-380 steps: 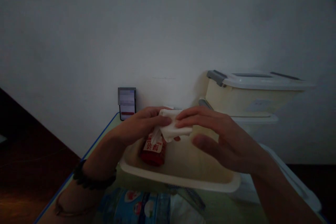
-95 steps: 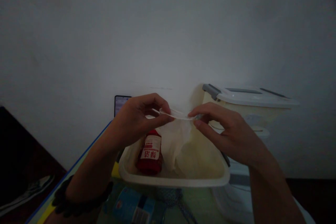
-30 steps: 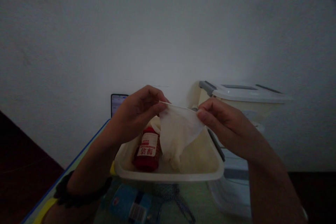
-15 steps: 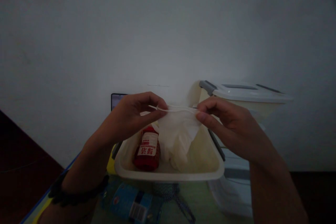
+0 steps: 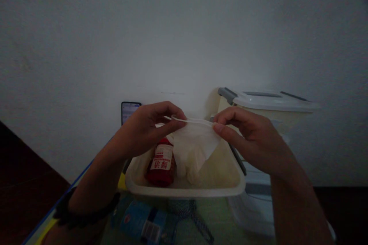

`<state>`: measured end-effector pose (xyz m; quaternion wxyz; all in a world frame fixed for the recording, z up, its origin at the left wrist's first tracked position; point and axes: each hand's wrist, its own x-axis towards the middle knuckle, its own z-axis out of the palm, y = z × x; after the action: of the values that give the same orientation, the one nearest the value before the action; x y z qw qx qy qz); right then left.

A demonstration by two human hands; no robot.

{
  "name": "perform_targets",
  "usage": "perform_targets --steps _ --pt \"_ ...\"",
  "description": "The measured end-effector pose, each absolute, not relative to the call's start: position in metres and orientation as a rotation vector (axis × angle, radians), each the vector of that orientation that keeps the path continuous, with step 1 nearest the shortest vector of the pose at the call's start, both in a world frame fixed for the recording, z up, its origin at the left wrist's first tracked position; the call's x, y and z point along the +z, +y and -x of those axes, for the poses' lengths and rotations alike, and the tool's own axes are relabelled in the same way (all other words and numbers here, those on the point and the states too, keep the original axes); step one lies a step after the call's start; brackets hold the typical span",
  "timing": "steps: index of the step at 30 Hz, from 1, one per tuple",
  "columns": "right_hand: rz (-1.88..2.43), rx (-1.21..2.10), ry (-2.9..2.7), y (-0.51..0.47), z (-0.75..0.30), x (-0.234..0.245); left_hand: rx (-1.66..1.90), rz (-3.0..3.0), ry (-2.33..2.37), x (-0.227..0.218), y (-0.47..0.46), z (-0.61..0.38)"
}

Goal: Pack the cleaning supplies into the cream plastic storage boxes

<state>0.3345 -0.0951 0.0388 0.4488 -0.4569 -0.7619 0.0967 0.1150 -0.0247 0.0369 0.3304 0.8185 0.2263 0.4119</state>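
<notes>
A thin white glove (image 5: pixel 191 141) hangs by its cuff between my two hands, its lower part drooping into a white plastic bin (image 5: pixel 184 192). My left hand (image 5: pixel 156 124) pinches the left side of the cuff between thumb and fingers. At the cuff's right side, my right hand (image 5: pixel 244 132) has a similar pinch. The cuff's two edges lie close together, with a small loop showing at the left end. Inside the bin, left of the glove, a red bottle (image 5: pixel 161 164) with a pale label leans back.
Behind my left hand a phone (image 5: pixel 129 109) stands against the wall. A lidded storage box (image 5: pixel 273 102) is at the right, with a pale lid (image 5: pixel 253 214) below it. In front of the bin lie a blue-labelled plastic bottle (image 5: pixel 142 220) and a dark patterned strap (image 5: pixel 195 218).
My hands have drawn slightly closer together along the cuff. Its edges now bow a little apart, and the hanging part has shifted. The bin and red bottle stay put.
</notes>
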Motion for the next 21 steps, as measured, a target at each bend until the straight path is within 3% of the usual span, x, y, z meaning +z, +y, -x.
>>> perform_targets --steps 12,21 --pt "1.149 0.258 -1.935 -0.0943 -0.3315 0.0406 0.865 -2.175 0.644 0.0376 -0.025 -0.1198" --pt "1.186 0.278 -2.007 -0.0955 -0.3331 0.0425 1.116 -2.153 0.576 0.0384 -0.026 -0.1192"
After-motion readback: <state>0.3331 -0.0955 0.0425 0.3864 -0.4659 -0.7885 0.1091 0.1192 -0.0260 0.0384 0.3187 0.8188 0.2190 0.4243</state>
